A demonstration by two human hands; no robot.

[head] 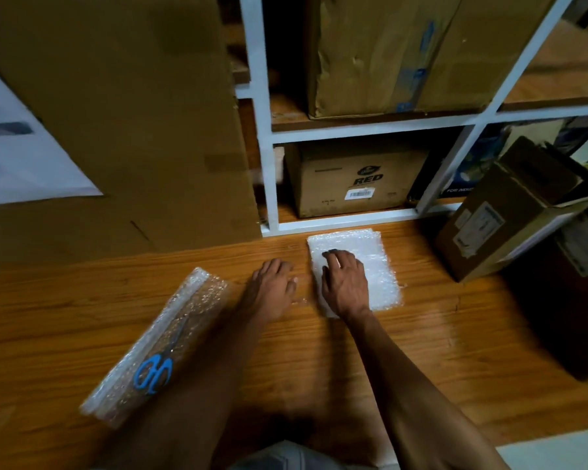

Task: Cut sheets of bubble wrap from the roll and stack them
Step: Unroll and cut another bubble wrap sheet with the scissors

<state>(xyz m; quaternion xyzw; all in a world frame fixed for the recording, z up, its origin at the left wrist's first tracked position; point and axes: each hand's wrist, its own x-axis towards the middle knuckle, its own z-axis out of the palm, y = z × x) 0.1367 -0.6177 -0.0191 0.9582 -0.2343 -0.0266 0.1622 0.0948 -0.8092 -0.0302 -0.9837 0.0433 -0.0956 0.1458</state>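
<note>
Under the right hand [345,283], fingers spread flat, stack of sheets [381,266], left hand [272,288] relaxed beside it

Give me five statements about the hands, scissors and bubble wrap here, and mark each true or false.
1. The scissors lie on the roll. True.
2. The right hand holds the scissors. False: it rests flat on the stack.
3. The left hand rests on the floor beside the stack. True.
4. The scissors have red handles. False: blue.
5. The stack sits on a shelf. False: it lies on the floor in front of the shelf.
</note>
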